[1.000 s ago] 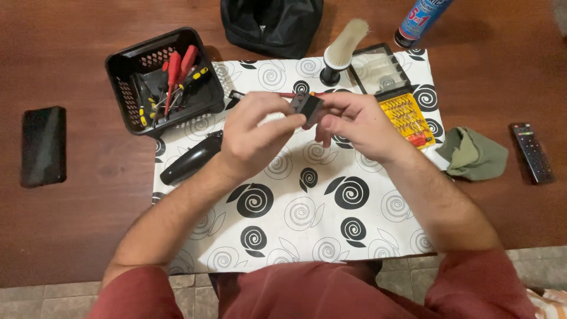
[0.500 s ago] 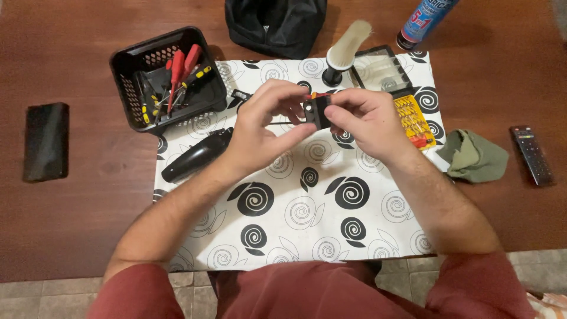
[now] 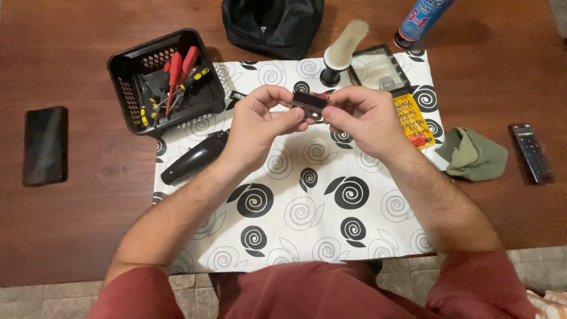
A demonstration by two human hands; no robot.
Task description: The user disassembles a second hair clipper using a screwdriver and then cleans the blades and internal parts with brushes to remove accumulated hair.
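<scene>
Both hands are raised a little above the patterned mat (image 3: 295, 212), holding one small black blade block (image 3: 309, 101) between them. The left hand (image 3: 260, 121) pinches its left end, and the right hand (image 3: 363, 118) has its fingertips closed on the right end, so both grips are clamped on the same piece.

The block is small and held only at its ends. If either pinch loosens, it could likely drop onto the mat and bounce toward the open bit case (image 3: 407, 112), or a fingertip could slide onto a sharp edge.

On the counter (image 3: 88, 236) there is one black clipper body (image 3: 192, 158) just beside the left wrist and one black basket (image 3: 162, 80) holding two red-handled screwdrivers and some smaller yellow-tipped tools, too tangled to count. There is also one brush (image 3: 339, 56), one spray can (image 3: 422, 20), one black bag (image 3: 274, 23), one green cloth (image 3: 475, 155), one remote (image 3: 531, 152) and one dark phone (image 3: 45, 146).
</scene>
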